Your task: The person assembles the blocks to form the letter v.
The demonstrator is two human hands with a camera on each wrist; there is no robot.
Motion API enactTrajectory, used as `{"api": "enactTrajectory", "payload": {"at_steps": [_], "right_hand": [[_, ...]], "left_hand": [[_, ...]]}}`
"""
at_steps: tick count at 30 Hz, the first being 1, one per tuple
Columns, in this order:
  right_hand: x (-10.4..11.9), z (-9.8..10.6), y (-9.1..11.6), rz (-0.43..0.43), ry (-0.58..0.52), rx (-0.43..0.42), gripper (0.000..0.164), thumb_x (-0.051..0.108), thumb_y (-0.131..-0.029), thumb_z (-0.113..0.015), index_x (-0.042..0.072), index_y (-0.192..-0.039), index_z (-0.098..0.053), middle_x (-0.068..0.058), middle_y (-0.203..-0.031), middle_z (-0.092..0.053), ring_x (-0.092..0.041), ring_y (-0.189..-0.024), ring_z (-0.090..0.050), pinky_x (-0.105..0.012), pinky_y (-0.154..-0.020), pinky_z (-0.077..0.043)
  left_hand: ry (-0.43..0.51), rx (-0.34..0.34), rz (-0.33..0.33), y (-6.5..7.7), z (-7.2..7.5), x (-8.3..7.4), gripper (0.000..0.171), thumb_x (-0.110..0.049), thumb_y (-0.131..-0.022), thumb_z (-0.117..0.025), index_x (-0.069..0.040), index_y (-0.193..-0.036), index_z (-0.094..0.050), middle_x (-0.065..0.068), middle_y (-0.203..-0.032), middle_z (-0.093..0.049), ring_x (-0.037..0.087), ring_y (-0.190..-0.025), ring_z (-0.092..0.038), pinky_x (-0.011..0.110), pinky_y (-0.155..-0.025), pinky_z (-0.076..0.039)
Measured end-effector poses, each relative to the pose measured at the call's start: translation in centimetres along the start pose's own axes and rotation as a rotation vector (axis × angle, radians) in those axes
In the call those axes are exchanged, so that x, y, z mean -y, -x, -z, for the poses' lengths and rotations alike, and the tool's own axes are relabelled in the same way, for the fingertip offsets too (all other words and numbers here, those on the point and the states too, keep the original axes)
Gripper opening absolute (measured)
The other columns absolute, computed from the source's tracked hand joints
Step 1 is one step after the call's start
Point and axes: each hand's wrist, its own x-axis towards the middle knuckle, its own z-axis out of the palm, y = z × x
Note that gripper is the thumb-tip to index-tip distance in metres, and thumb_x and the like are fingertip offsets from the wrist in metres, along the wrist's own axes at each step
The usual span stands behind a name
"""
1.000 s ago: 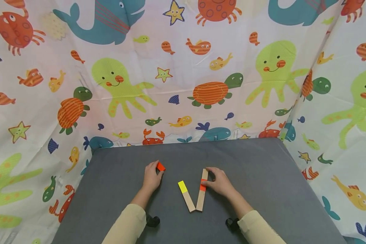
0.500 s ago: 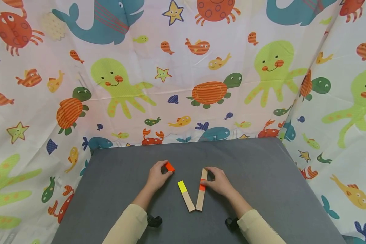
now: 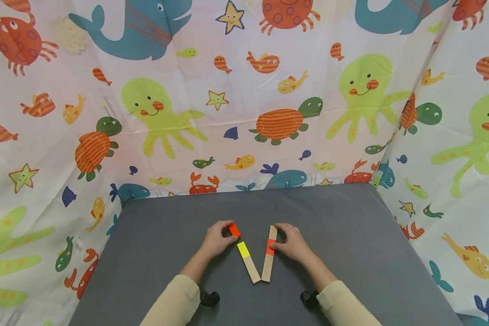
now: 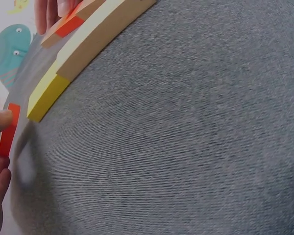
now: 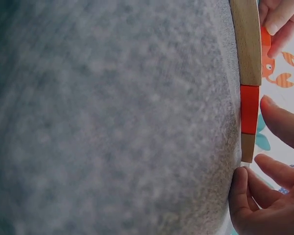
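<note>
Two rows of small blocks form a V on the grey cloth. The left row has a plain wood block (image 3: 251,269) at the bottom and a yellow block (image 3: 243,249) above. In the right row, an orange block (image 3: 270,251) lies between a lower wood block (image 3: 267,268) and an upper wood block (image 3: 273,232). My left hand (image 3: 218,240) pinches an orange-red block (image 3: 234,230) just beyond the yellow one, with a small gap between. My right hand (image 3: 292,242) lies beside the right row, thumb over the orange block and fingers by the far end.
The grey table cloth (image 3: 330,217) reaches back to a white curtain (image 3: 236,122) printed with sea animals. Black wrist straps (image 3: 209,298) show near both sleeves.
My left hand has carried the orange-red block to the right and slightly nearer, from left of the rows to just beyond the yellow block. The right hand and both rows stay put.
</note>
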Motion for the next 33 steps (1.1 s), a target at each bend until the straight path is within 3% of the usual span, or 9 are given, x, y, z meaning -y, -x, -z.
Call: {"api": "enactTrajectory", "payload": {"at_steps": [14,24,33], "right_hand": [[-0.2,-0.3,0.1,0.047,0.009,-0.014,0.066,0.023,-0.082,-0.084,0.003,-0.140,-0.058,-0.020,-0.145,-0.053,-0.043,-0.135,-0.045,-0.056,-0.108,-0.042],[-0.3,-0.4,0.3,0.041,0.005,-0.010,0.067,0.024,-0.083,-0.084,0.003,-0.141,-0.057,-0.019,-0.147,-0.052,-0.041,-0.136,-0.045,-0.052,-0.101,-0.050],[-0.2,-0.4,0.2,0.043,0.015,-0.013,0.067,0.024,-0.083,-0.084,0.004,-0.140,-0.057,-0.020,-0.146,-0.052,-0.041,-0.134,-0.046,-0.054,-0.104,-0.047]], "left_hand": [[-0.024,0.007,-0.056,0.0,-0.6,0.3,0.054,-0.017,-0.087,-0.079,-0.006,-0.137,-0.062,0.013,-0.134,-0.062,0.031,-0.123,-0.058,0.051,-0.106,-0.047],[-0.025,0.007,-0.067,0.3,-0.9,1.0,0.052,-0.017,-0.090,-0.077,-0.007,-0.138,-0.061,0.011,-0.134,-0.062,0.030,-0.124,-0.058,0.050,-0.107,-0.047],[-0.021,-0.015,-0.062,0.3,-1.0,1.1,0.049,-0.019,-0.091,-0.076,-0.009,-0.137,-0.062,0.010,-0.134,-0.063,0.029,-0.123,-0.058,0.049,-0.107,-0.047]]}}
